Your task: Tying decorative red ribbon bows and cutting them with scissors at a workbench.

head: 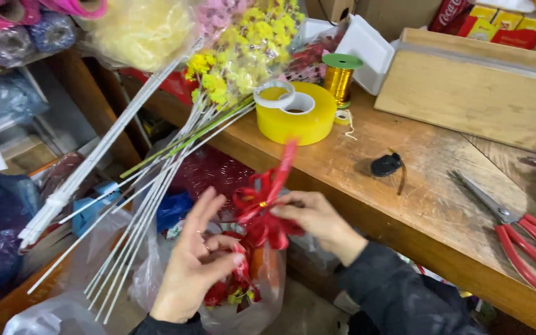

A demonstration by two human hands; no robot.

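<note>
My right hand [313, 218] pinches a red ribbon bow [263, 205] with a small gold tie at its middle; one ribbon tail sticks up toward the table edge. My left hand [195, 260] is spread just left of the bow, fingers apart, its thumb touching red ribbon pieces below. Under both hands hangs a clear plastic bag [262, 298] holding more red bows with yellow bits. Both hands are in front of the wooden table [417, 205], below its edge.
Artificial yellow and pink flowers [243, 56] on long white stems [144, 205] lean off the table's left end. On the table: yellow tape rolls [296, 115], gold wire spool [339, 77], black small object [386, 164], red-handled scissors [516, 229], wooden board [479, 93].
</note>
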